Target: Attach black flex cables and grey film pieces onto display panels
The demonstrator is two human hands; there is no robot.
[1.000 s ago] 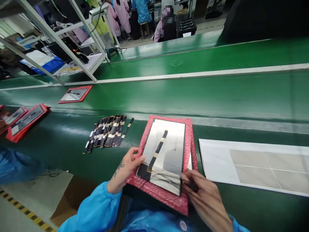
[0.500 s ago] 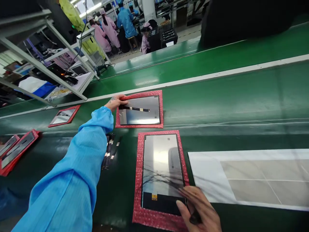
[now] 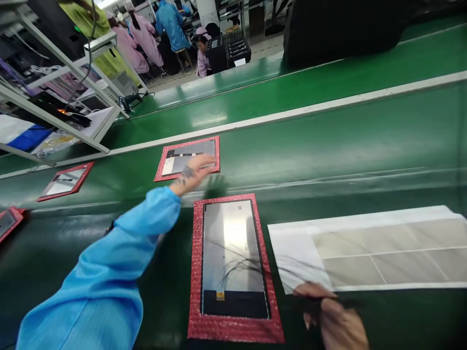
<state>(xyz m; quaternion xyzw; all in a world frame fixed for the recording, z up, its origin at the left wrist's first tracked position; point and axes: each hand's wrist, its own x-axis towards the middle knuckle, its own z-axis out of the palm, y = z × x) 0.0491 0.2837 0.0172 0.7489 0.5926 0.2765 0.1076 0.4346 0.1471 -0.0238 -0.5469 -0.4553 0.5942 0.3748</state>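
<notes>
My left hand (image 3: 196,173), in a blue sleeve, lies with fingers stretched out over the near right edge of the far display panel (image 3: 200,148). That panel rests on red bubble wrap and has a dark flex cable (image 3: 182,155) across its back. Nearer to me, another display panel (image 3: 233,253) lies on its own red bubble-wrap sheet (image 3: 233,329), with a small yellow tab low on its black strip. Blurred by motion, my right hand (image 3: 339,316) is curled around something dark beside the white sheet (image 3: 295,253); what it holds is unclear.
A green bench runs across, with a pale rail (image 3: 255,120) behind. Two more wrapped panels (image 3: 65,182) (image 3: 9,221) lie at left. Grey rectangles mark the white sheet on the right. A metal rack (image 3: 62,58) stands back left; several people work beyond.
My left hand has let go of the far panel's left end and moved to its right end. My right hand has moved right, off the near panel. The view has shifted right.
</notes>
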